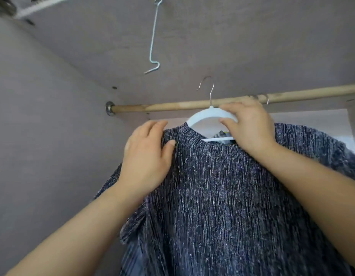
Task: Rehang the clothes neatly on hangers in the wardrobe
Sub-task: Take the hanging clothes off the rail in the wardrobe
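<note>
Home wardrobe interior: wooden rail (192,106), grey panel walls (43,116), hung sweater (222,186).

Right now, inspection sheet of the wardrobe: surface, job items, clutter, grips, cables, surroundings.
surface: wooden rod spans the wardrobe, left end in a metal socket.
job's things: knit sweater hangs on white hanger; its hanger hook is above the rod, not seated.
clutter: bent wire hook dangles from the top panel; a small metal hook sits on the rod at right.
grips: left hand pinches the sweater's shoulder; right hand grips the hanger's top.
cables: nothing seen.
surroundings: plain wardrobe wall, left.
</note>
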`<state>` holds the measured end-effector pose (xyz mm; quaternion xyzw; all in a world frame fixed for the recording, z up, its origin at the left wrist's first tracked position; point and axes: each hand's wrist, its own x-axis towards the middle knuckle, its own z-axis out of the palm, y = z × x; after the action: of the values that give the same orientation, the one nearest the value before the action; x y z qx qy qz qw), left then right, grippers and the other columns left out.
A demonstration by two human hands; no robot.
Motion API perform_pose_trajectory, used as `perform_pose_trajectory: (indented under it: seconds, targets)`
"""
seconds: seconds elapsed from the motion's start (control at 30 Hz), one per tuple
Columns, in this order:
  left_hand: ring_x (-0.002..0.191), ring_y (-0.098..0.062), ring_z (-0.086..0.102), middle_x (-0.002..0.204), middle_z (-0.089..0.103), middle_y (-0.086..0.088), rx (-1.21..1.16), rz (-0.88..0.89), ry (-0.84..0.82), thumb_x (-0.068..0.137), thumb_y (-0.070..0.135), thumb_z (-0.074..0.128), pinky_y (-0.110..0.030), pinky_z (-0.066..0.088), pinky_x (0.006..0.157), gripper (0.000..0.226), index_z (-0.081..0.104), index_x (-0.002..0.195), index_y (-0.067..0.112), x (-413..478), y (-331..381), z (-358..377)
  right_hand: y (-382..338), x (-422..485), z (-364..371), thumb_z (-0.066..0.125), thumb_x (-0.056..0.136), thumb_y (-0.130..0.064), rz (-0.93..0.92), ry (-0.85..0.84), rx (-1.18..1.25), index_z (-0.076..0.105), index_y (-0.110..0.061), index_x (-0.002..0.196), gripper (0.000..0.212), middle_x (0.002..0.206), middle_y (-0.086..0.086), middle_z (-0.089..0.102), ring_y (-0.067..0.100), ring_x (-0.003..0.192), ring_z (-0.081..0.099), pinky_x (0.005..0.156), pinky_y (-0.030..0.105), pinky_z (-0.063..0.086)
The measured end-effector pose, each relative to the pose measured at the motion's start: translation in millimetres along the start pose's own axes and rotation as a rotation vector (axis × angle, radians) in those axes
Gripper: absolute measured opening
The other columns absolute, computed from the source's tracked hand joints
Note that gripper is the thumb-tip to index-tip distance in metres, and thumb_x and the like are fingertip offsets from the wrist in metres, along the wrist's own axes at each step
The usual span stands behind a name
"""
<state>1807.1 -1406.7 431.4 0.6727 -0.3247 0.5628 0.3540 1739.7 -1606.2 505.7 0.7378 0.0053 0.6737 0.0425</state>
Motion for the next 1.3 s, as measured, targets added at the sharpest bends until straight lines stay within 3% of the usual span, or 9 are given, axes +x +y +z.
perform_pose_trajectory:
  seconds: [0.17, 0.37, 0.5, 0.7, 0.87, 0.97, 1.1, 1.3]
  targets:
    - [0.124, -0.022, 0.041, 0.131, 0.051, -0.004, 0.097, -0.122, -0.013, 0.093, 0.021, 0.047, -0.041, 0.027, 0.109, 0.042, 0.044, 0.135, 0.015, -47.9, -35.5, -44.1, -66.8, -37.3, 17.9, 0.071, 0.079, -0.02, -0.083, 0.004, 0.329, 0.067, -0.022, 0.112, 0.034, 0.102, 0.002, 0.061, 0.027, 0.1, 0.052, 0.079, 0.033, 0.04]
    - [0.105, -0.025, 0.055, 0.111, 0.063, -0.002, 0.301, -0.287, -0.077, 0.087, 0.031, 0.044, -0.044, 0.042, 0.093, 0.04, 0.059, 0.121, 0.016, -153.4, -59.8, -117.4, -139.6, -124.7, 39.7, 0.076, 0.074, -0.016, -0.134, -0.066, 0.632, 0.068, -0.02, 0.109, 0.036, 0.091, -0.011, 0.053, 0.023, 0.088, 0.054, 0.075, 0.027, 0.035]
    - [0.1, -0.027, 0.058, 0.108, 0.064, -0.002, 0.443, -0.404, -0.118, 0.086, 0.032, 0.049, -0.046, 0.044, 0.089, 0.037, 0.062, 0.117, 0.016, -231.5, -54.4, -164.1, -185.9, -200.9, 50.0, 0.079, 0.07, -0.012, -0.121, -0.129, 0.818, 0.071, -0.017, 0.105, 0.036, 0.09, -0.001, 0.063, 0.023, 0.082, 0.055, 0.074, 0.02, 0.034]
    - [0.095, -0.019, 0.052, 0.104, 0.062, 0.0, 0.701, -0.563, -0.164, 0.086, 0.037, 0.042, -0.03, 0.032, 0.089, 0.041, 0.063, 0.114, 0.016, -345.4, -21.1, -233.0, -257.7, -313.5, 37.5, 0.076, 0.069, -0.012, -0.123, -0.196, 1.097, 0.073, -0.012, 0.098, 0.029, 0.085, 0.005, 0.066, 0.026, 0.07, 0.056, 0.069, 0.025, 0.039]
    - [0.097, -0.013, 0.047, 0.103, 0.062, 0.001, 0.861, -0.752, -0.172, 0.085, 0.035, 0.044, -0.026, 0.029, 0.092, 0.039, 0.065, 0.112, 0.015, -417.5, 21.9, -302.3, -326.9, -386.5, 0.6, 0.079, 0.07, -0.01, -0.157, -0.307, 1.321, 0.073, -0.01, 0.096, 0.027, 0.085, 0.007, 0.067, 0.029, 0.068, 0.058, 0.066, 0.027, 0.044]
    - [0.099, -0.012, 0.047, 0.105, 0.061, 0.003, 0.967, -0.854, -0.154, 0.085, 0.035, 0.044, -0.032, 0.035, 0.092, 0.038, 0.064, 0.112, 0.017, -450.2, 56.0, -347.8, -371.4, -416.6, -33.6, 0.08, 0.07, -0.012, -0.174, -0.379, 1.459, 0.073, -0.011, 0.097, 0.028, 0.086, 0.006, 0.067, 0.029, 0.071, 0.06, 0.068, 0.027, 0.045]
    - [0.099, -0.012, 0.049, 0.105, 0.061, 0.004, 1.137, -0.983, -0.073, 0.085, 0.036, 0.045, -0.034, 0.036, 0.09, 0.038, 0.065, 0.11, 0.017, -485.2, 104.3, -410.0, -432.2, -446.1, -93.9, 0.072, 0.071, -0.018, -0.249, -0.486, 1.66, 0.073, -0.013, 0.098, 0.027, 0.087, 0.003, 0.067, 0.026, 0.073, 0.058, 0.07, 0.025, 0.044]
    - [0.098, -0.016, 0.054, 0.104, 0.063, 0.004, 1.373, -1.096, 0.038, 0.085, 0.035, 0.047, -0.037, 0.038, 0.09, 0.036, 0.066, 0.109, 0.014, -529.5, 181.5, -511.0, -529.1, -476.7, -202.2, 0.076, 0.067, -0.018, -0.368, -0.599, 1.902, 0.073, -0.015, 0.096, 0.029, 0.085, 0.0, 0.068, 0.022, 0.074, 0.056, 0.072, 0.023, 0.041]
